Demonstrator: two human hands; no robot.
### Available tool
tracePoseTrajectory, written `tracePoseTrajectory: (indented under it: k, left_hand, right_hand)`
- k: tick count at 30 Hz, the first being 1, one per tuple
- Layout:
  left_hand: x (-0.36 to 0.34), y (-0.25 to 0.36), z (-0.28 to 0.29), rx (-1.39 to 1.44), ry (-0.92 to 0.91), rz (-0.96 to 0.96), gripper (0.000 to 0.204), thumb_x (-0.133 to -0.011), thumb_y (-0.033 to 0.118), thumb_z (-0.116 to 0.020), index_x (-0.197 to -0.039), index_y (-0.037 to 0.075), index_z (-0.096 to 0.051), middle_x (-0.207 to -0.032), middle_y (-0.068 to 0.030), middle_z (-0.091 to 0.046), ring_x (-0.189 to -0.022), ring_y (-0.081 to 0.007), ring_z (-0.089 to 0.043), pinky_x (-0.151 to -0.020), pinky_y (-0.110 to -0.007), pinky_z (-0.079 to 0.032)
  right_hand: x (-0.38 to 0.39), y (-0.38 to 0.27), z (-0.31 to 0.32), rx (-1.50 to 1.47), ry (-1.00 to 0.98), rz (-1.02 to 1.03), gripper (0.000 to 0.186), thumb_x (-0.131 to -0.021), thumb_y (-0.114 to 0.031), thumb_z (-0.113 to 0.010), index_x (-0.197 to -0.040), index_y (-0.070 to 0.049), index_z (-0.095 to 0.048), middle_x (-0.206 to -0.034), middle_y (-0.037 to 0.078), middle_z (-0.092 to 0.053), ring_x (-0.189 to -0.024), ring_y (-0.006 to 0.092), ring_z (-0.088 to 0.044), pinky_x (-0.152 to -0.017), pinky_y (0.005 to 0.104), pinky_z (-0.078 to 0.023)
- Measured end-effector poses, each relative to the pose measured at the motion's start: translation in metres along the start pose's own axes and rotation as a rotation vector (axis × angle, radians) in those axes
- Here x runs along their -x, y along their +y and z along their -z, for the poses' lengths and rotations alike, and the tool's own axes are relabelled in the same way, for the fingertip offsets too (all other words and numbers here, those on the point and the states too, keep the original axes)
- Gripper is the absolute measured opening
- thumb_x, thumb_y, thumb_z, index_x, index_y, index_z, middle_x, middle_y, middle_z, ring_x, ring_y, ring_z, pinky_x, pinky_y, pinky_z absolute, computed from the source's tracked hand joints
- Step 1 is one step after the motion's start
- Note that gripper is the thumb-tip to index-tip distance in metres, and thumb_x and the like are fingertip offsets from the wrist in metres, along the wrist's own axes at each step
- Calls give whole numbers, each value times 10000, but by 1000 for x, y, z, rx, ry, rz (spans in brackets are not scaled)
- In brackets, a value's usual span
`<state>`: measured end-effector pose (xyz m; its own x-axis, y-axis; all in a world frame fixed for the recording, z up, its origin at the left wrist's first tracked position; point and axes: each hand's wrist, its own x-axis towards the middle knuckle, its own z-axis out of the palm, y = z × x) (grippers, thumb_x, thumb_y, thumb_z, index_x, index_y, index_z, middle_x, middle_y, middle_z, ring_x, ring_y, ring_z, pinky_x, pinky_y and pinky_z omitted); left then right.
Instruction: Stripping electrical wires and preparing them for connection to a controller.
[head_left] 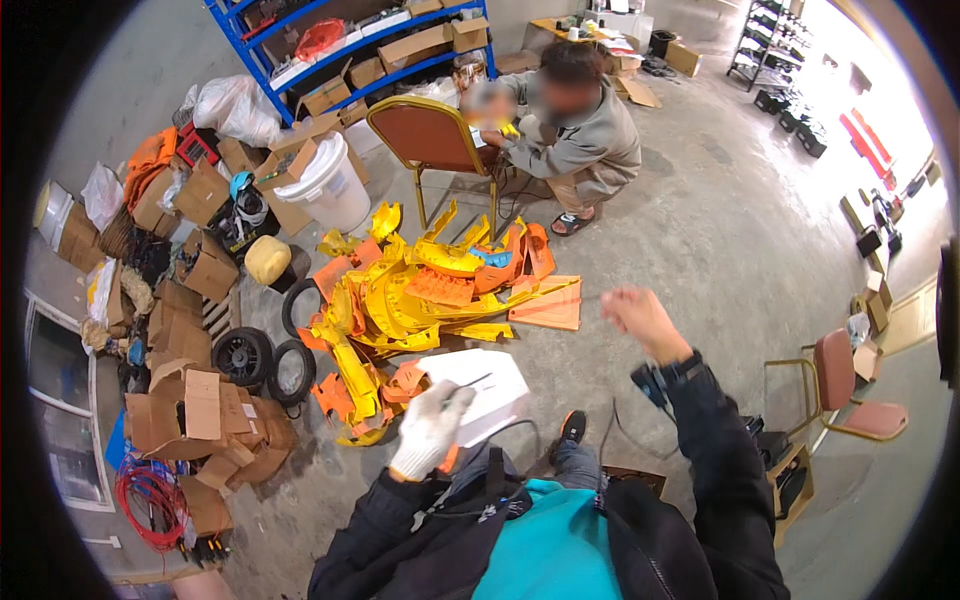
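Thin tool [480, 380] in left grip [430, 432]; right grip [645, 322] empty

Left side: cardboard boxes [202, 405] heaped on the floor [720, 220]; a black wheel [243, 356] just right of them. Next, a loose pile of yellow and orange panels [372, 305], curved and thin-walled. Judged: light for their size, stiff with some spring, rather slippery; narrow tabs could crack. Best taken by a broad rim, two hands for the long ones.

Near side of the pile, left of centre: left grip, in a white glove, fingers closed around the tool. Slim dark shaft juts to the right and slightly far, in front of a white box [505, 395]. An orange part [448, 459] shows just near of the glove; cannot tell if it belongs to the tool. Judged: tool light and rigid, shaft liable to bend if levered. Hold at the thicker end, fingers off the tip; glove probably dulls feel.

White box: cannot tell whether the tip touches it. Judged light, smooth, easily dented; hold by opposite edges. Black cable [518, 424] arcs by its near right edge; connection to the tool not visible.

Farther off, a co-worker [590, 135] crouches right of a brown-backed chair [425, 135].

Right of the pile: right grip, bare, raised, fingers loosely bent, nothing seen in it; slight blur. Far right: a red seat [835, 365].
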<state>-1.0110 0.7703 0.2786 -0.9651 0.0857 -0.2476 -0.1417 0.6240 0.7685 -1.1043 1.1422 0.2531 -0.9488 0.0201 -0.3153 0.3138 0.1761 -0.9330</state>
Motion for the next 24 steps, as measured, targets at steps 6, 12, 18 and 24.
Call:
tracePoseTrajectory:
  k: [6, 12, 18, 24]
  left_hand:
    - [-20, 28, 25, 102, 274, 269, 345, -964, 314, -628, -980, -25, -690, -807, -100, -672, -783, -165, -608, -736, -326, -490]
    - [-40, 48, 25, 240, 430, 388, 295, -954, 256, -601, -888, -23, -670, -817, -36, -643, -788, -122, -549, -730, -296, -453]
    - [-58, 74, 4, 179, 613, 467, 337, -946, 296, -591, -892, -29, -663, -810, -112, -644, -794, -181, -581, -739, -336, -461]
    - [-65, 78, -19, 260, 777, 652, 397, -943, 388, -600, -957, -2, -669, -861, -202, -653, -811, -286, -624, -757, -397, -477]
  right_hand:
    - [-226, -80, 51, 186, 92, 258, 434, -954, -406, -699, -833, 10, -691, -648, 12, -615, -653, 95, -550, -588, 288, -478]
    - [-391, -31, 16, 284, -100, 3, 508, -969, -520, -689, -896, -20, -639, -709, 13, -574, -528, 145, -503, -521, 314, -454]
    - [-467, 34, -12, -411, -549, -76, 314, -1005, -245, -683, -1162, 26, -658, -1130, 89, -699, -1022, 188, -668, -881, 341, -525]
    - [-467, 22, -1, -435, -719, -222, 277, -1053, -218, -616, -1243, -18, -641, -1144, 54, -709, -1036, 155, -659, -934, 311, -495]
